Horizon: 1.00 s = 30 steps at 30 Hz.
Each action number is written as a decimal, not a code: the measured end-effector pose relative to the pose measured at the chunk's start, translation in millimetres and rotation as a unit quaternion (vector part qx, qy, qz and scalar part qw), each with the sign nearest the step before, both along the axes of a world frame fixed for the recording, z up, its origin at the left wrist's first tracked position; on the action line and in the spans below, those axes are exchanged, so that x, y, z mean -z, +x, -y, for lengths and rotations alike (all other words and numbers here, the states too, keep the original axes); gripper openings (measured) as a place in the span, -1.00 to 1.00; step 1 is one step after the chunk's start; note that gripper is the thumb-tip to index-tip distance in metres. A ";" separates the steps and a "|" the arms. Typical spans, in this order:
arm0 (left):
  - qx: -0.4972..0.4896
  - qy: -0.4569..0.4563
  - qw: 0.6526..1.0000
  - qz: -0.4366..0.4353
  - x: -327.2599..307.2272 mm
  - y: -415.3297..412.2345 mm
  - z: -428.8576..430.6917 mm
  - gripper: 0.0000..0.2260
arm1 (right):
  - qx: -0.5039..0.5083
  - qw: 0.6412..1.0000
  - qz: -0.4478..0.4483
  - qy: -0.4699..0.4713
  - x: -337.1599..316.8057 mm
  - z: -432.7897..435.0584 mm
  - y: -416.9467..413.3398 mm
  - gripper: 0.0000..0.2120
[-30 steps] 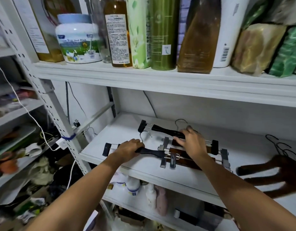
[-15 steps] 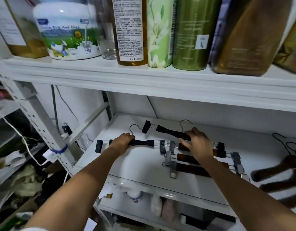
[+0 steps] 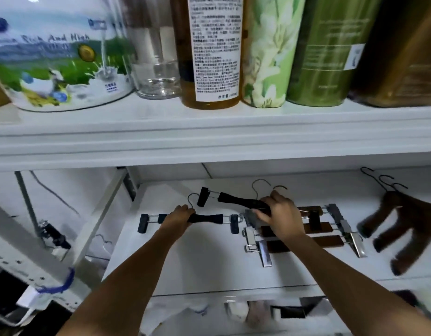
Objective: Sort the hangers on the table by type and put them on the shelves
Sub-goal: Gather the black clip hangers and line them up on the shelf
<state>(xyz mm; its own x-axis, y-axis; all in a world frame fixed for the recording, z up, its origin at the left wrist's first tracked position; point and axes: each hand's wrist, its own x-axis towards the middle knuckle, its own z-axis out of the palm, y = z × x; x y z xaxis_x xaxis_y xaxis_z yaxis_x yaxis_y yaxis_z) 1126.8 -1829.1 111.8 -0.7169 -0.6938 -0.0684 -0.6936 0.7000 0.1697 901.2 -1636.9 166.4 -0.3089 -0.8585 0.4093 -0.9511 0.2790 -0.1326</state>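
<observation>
Two black clip hangers lie on the white middle shelf [image 3: 204, 267]. My left hand [image 3: 178, 218] grips the bar of the nearer black hanger [image 3: 207, 218], which lies level with a clip at each end. My right hand [image 3: 277, 212] grips the right part of the farther black hanger [image 3: 236, 201], which slants toward the back left. Under and right of my right hand lie several brown wooden clip hangers [image 3: 316, 227] with metal clips. Dark brown wooden hangers [image 3: 403, 221] lie at the far right.
The upper shelf [image 3: 209, 139] hangs low over the hangers and carries a milk-powder tub [image 3: 56, 57], a glass jar [image 3: 156, 59], an amber bottle [image 3: 209, 52] and green containers [image 3: 323, 49]. A perforated white post [image 3: 23, 241] and cables stand at the left. More items sit on the shelf below.
The camera has come closer to the shelf. My left hand has pushed the nearer black hanger farther back, so it lies closer to the farther one. My right hand keeps its grip.
</observation>
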 end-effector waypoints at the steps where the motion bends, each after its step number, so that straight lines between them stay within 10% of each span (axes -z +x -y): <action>1: 0.002 0.005 1.000 -0.002 2.9 0.0 1.5 -0.70 | 0.006 1.000 0.000 0.008 1.7 -0.8 1.7 -0.75; 20: -0.117 -0.023 0.986 -0.119 -47.2 108.2 40.2 -0.62 | -0.084 0.990 0.041 0.106 26.6 73.0 106.6 -0.58; 30: -0.027 -0.002 0.999 -0.037 -18.0 73.4 20.1 -0.62 | -0.097 0.982 0.070 0.143 64.4 101.6 143.2 -0.56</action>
<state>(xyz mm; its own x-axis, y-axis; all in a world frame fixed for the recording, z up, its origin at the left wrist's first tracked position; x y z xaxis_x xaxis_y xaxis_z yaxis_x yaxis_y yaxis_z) 1200.2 -1849.2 129.8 -0.6816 -0.7316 -0.0125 -0.7157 0.6630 0.2193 1044.4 -1738.4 102.0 -0.1632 -0.9807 0.1079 -0.9682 0.1382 -0.2084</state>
